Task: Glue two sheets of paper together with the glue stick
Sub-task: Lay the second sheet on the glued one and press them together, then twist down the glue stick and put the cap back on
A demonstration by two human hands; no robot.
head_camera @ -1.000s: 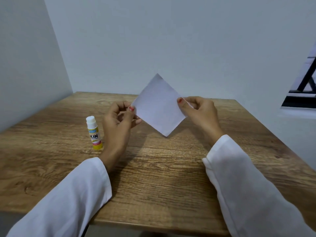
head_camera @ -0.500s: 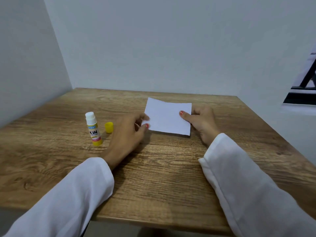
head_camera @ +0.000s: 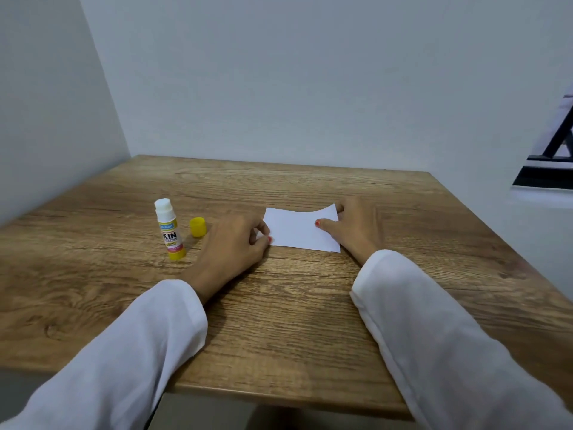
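A small white sheet of paper (head_camera: pixel 297 231) lies on the wooden table (head_camera: pixel 279 324), a little right of the middle. I cannot tell whether it is one layer or two. My left hand (head_camera: pixel 229 247) curls over the paper's left edge, thumb tip at the near-left corner. My right hand (head_camera: pixel 357 231) grips the right edge, thumb on top and fingers under the far-right corner, which curls up slightly. The glue stick (head_camera: pixel 170 232) stands upright and uncapped left of my left hand. Its yellow cap (head_camera: pixel 197 227) sits on the table beside it.
White walls close off the table at the back and left. At the far right is a dark window frame (head_camera: pixel 545 169). My white sleeves reach in from the table's near edge.
The paper was held up in the air as a diamond between both hands; it has come down flat onto the table. Both hands followed it down and stay at its edges.
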